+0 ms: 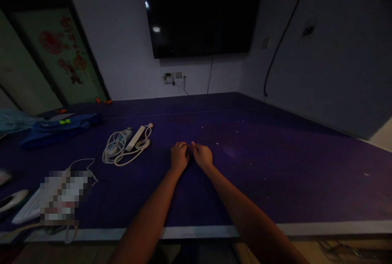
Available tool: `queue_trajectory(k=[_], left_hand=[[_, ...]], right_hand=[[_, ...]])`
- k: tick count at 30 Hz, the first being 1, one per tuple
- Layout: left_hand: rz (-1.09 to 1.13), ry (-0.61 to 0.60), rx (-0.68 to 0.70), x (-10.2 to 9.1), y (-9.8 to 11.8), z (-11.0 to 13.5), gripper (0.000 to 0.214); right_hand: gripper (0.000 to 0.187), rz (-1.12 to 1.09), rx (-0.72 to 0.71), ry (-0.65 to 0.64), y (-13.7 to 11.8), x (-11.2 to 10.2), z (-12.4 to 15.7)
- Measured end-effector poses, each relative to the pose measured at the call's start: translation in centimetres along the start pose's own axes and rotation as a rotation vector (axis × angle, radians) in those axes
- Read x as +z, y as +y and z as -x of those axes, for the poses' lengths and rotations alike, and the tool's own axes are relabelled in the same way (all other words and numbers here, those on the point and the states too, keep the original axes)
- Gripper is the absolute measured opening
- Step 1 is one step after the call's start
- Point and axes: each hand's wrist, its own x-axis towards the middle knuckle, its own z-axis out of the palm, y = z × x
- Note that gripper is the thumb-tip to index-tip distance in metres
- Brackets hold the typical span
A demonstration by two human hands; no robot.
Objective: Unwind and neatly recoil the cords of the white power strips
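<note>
My left hand [179, 157] and my right hand [202, 156] rest close together over the middle of the purple tabletop [275, 166]. The fingers of both are curled in, and the thumbs come close to each other between them. Whatever they grip, if anything, is hidden or too dark to name. To the left of my hands lies a white power strip [136, 138] with its cable [112, 153] looped in loose coils.
Blue cloth [64, 127] lies at the far left. Nearer, a pixelated pale item [65, 194] sits beside a rounded white object [14, 200]. Small white scraps [217, 143] dot the right side. A dark television [205, 14] hangs on the wall behind.
</note>
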Motion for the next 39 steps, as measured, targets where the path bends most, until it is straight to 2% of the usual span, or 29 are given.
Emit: queue_trajectory(k=[4, 7, 10, 13, 15, 17, 20, 24, 29, 32, 39], left_hand=[[-0.056, 0.021, -0.079, -0.5, -0.2, -0.2, 0.018], [-0.091, 0.063, -0.150, -1.2, -1.1, -0.6, 0.021], [-0.181, 0.175, -0.301, -2.7, -2.8, -1.1, 0.020], [-0.304, 0.273, -0.498, -4.7, -5.3, -1.5, 0.043], [-0.376, 0.241, -0.580, -6.1, -7.2, -1.8, 0.067], [-0.410, 0.153, -0.632, -7.4, -9.0, -2.1, 0.091], [-0.450, 0.003, -0.630, -8.8, -11.0, -2.7, 0.104], [-0.528, -0.165, -0.555, -9.4, -12.3, -3.3, 0.096], [-0.621, -0.256, -0.530, -8.8, -12.9, -3.7, 0.063], [-0.629, -0.277, -0.526, -8.2, -13.2, -3.8, 0.052], [-0.644, -0.255, -0.588, -8.2, -14.1, -3.7, 0.055]], right_hand=[[0.052, -0.020, 0.005, 0.021, 0.2, 0.0, -0.1], [0.052, -0.067, 0.011, 0.042, 0.5, 0.0, -0.2], [0.053, -0.097, 0.016, 0.058, 0.6, 0.1, -0.3], [0.054, -0.095, 0.012, 0.059, 0.7, 0.2, -0.4], [0.054, -0.091, 0.007, 0.053, 0.7, 0.3, -0.4], [0.054, -0.092, 0.005, 0.051, 0.7, 0.4, -0.4], [0.053, -0.099, 0.010, 0.055, 0.8, 0.5, -0.4], [0.052, -0.096, 0.021, 0.055, 0.8, 0.4, -0.5], [0.053, -0.113, 0.009, 0.064, 0.9, 0.5, -0.5], [0.054, -0.121, -0.002, 0.068, 1.0, 0.6, -0.5], [0.054, -0.126, -0.003, 0.065, 1.0, 0.6, -0.5]])
